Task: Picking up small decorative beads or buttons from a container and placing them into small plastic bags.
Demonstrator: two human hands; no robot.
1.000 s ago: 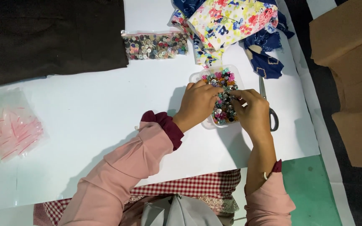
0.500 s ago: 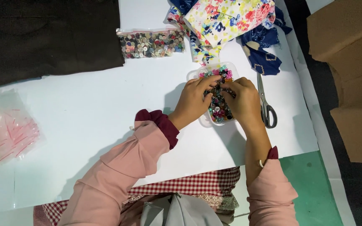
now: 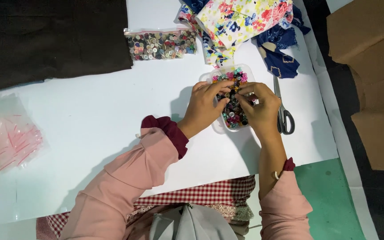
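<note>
Now both hands sit mid-frame over the clear plastic tub [image 3: 219,126] of glossy round buttons [image 3: 233,111]: left hand [image 3: 204,106] and right hand [image 3: 259,106] pinching, contents too small to tell.

So many colours here: the clear tub [image 3: 221,129] is packed with pink, green, black and orange buttons [image 3: 233,113], and the bag of buttons [image 3: 160,44] leans grey, brown and white. Floral fabric [image 3: 241,18] is yellow with red and blue blooms, next to navy scraps [image 3: 281,55], a dark brown cloth [image 3: 45,40], grey-handled scissors [image 3: 284,115], a white table sheet [image 3: 94,111], pink sleeves with maroon cuffs [image 3: 167,133] and red-white gingham [image 3: 201,195].
</note>
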